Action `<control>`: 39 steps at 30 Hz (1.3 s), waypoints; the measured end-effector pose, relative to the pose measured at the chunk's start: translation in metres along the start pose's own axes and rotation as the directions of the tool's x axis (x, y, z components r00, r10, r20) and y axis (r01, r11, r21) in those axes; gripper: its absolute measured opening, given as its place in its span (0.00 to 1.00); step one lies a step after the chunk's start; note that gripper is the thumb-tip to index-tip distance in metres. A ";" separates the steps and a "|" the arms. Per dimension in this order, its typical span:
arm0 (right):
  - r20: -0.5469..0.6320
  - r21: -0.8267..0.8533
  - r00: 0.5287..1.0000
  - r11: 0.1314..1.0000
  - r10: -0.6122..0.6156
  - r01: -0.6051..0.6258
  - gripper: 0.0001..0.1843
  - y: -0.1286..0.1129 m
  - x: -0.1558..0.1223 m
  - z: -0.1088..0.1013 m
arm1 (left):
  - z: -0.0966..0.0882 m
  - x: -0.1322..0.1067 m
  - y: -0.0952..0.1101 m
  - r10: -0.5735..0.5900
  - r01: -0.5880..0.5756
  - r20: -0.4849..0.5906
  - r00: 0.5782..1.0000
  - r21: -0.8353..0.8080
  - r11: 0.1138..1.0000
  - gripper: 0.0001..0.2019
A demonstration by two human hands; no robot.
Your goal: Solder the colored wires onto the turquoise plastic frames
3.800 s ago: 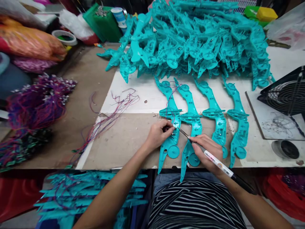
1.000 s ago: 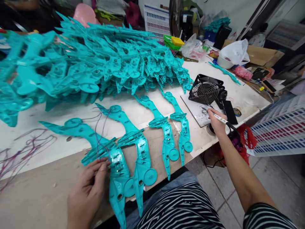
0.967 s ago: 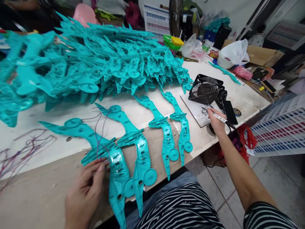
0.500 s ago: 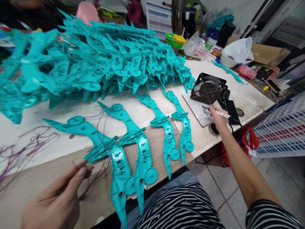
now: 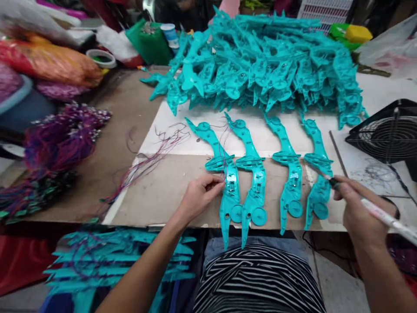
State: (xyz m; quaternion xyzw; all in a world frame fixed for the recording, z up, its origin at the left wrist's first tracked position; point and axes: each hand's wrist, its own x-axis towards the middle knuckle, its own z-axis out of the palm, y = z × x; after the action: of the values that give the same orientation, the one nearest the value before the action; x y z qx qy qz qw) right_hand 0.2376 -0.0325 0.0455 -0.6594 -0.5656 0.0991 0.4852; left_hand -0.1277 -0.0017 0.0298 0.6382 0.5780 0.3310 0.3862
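- Left hand [image 5: 201, 196]: fingers closed in a pinch on a thin wire [image 5: 224, 150], right at the left edge of the leftmost shell [image 5: 230, 191]; the wire runs up along that shell toward its round head
- Right hand [image 5: 358, 215]: closed in a pen grip round the soldering iron [image 5: 382, 216]; the tip is over the upper part of the rightmost shell [image 5: 317, 195] – blur hides whether it touches
- Work position: four teal shells lie side by side, open face up, on the cardboard sheet [image 5: 169, 191], with their pointed tails overhanging the near edge
- Step in hand, as judged: the wire end is being seated at the contact area of the leftmost shell, while the iron is well apart from it, three shells to the right
- Requirement for a joint there: bring the tip across to the pinched wire end, keep the pinch steady and the fingertips clear of the hot tip – they sit just beside the contact area
- Surroundings: pile of teal shells [image 5: 267, 69] behind the row, black fan [image 5: 387, 134] at right, purple wire bundle [image 5: 61, 139] at left, loose wires [image 5: 153, 152] between that bundle and the row
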 end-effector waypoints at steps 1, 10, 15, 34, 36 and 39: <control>0.079 0.055 0.994 0.996 -0.073 0.069 0.09 -0.016 -0.011 0.008 | 0.003 -0.001 -0.004 0.014 -0.014 -0.014 1.000 0.015 1.000 0.09; 0.379 0.360 0.746 0.830 -0.547 0.426 0.15 -0.081 -0.054 0.069 | 0.018 -0.011 -0.016 0.023 -0.025 -0.015 1.000 -0.112 0.993 0.07; 0.359 0.370 0.706 0.787 -0.611 0.493 0.18 -0.075 -0.065 0.082 | 0.018 -0.014 -0.019 0.016 -0.019 -0.019 1.000 -0.185 0.982 0.06; 0.363 0.412 0.641 0.734 -0.676 0.541 0.16 -0.075 -0.065 0.093 | 0.017 -0.015 -0.021 0.066 -0.067 -0.012 0.998 -0.154 0.986 0.06; 0.365 0.411 0.645 0.737 -0.672 0.536 0.17 -0.075 -0.065 0.092 | 0.017 -0.015 -0.021 0.069 -0.070 -0.016 0.998 -0.155 0.985 0.06; 0.355 0.397 0.665 0.750 -0.657 0.529 0.20 -0.075 -0.065 0.090 | 0.017 -0.015 -0.022 0.071 -0.072 -0.015 0.997 -0.158 0.985 0.06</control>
State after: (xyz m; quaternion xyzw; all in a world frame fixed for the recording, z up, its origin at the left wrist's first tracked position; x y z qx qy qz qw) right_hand 0.1057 -0.0478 0.0293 -0.3217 -0.8330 0.1651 0.4188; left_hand -0.1250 -0.0176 0.0026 0.6243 0.5283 0.3926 0.4207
